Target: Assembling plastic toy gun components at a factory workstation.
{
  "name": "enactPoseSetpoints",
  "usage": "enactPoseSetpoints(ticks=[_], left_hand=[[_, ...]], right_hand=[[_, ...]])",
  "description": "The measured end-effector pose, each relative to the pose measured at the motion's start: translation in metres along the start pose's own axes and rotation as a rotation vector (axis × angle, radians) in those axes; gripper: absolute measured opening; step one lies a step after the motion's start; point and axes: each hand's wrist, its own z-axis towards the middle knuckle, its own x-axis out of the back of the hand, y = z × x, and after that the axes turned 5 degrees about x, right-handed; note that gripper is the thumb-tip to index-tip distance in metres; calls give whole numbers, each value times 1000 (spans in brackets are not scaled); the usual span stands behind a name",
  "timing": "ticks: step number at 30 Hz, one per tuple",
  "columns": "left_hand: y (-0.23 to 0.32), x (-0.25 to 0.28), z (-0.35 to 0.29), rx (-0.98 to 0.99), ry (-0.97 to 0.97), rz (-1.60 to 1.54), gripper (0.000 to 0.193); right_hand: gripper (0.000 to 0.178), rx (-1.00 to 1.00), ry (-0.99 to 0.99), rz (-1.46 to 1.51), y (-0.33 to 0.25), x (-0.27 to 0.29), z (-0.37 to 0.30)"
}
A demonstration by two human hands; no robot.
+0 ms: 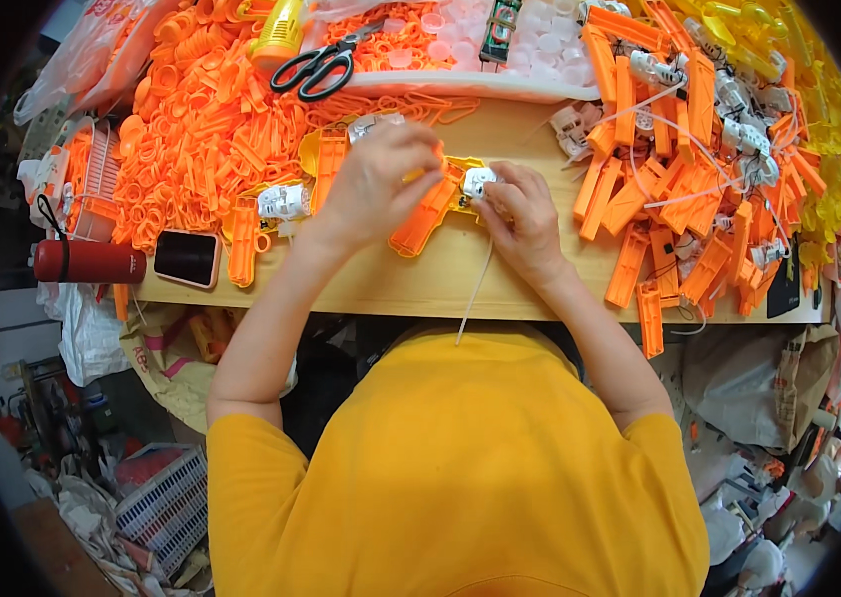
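Observation:
My right hand (525,219) pinches a small white plastic housing (477,181) at the end of a yellow half shell (459,169). An orange grip-shaped piece (420,227) lies in that shell on the table. A thin pale cable (477,289) hangs from beside the housing over the table edge. Just left of it, my left hand (381,189) is raised with curled fingers; whatever is between them is hidden. Beside my left wrist lies a similar assembly with a white housing (283,202) and an orange grip (242,249). Another orange piece (329,164) is partly covered by my left hand.
Loose orange parts (207,129) are heaped at the left, near a phone (188,259) and a red bottle (92,262). Black scissors (317,70) lie at the back by a tray rim (460,86). Orange pieces with wired white housings (679,189) crowd the right, beside yellow shells (824,129).

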Motion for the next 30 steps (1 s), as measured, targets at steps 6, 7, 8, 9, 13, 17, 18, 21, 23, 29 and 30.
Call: enactPoseSetpoints(ticks=[6, 7, 8, 9, 13, 17, 18, 21, 23, 29, 30], left_hand=[[24, -25, -46, -39, -57, 137, 9], [23, -29, -48, -49, -30, 150, 10], [23, -32, -50, -46, -32, 148, 10], [26, -35, -52, -32, -1, 201, 12], [37, -45, -59, -13, 89, 298, 16], [35, -60, -65, -29, 120, 365, 17], [34, -61, -65, -20, 142, 361, 17], [36, -65, -67, -16, 170, 365, 17], [36, -66, -66, -24, 182, 375, 16], [33, -48, -49, -96, 74, 352, 12], [33, -40, -43, -74, -26, 284, 12]], right_hand=[[27, -11, -10, 18, -1, -1, -4], [27, -14, -11, 18, -1, -1, -4], [27, -17, -13, 19, -1, -1, -4], [27, -18, -14, 22, 0, -2, -5], [27, -3, -5, 17, -3, 0, -3], [28, 8, -8, 16, 0, -1, -1], [27, 10, -8, 16, 1, -2, -1], [27, 15, -13, 13, -1, -1, -2], [27, 22, -15, 11, -2, 1, -2], [28, 39, -13, -11, -1, 2, 1], [29, 21, -11, 9, -2, 1, -2]])
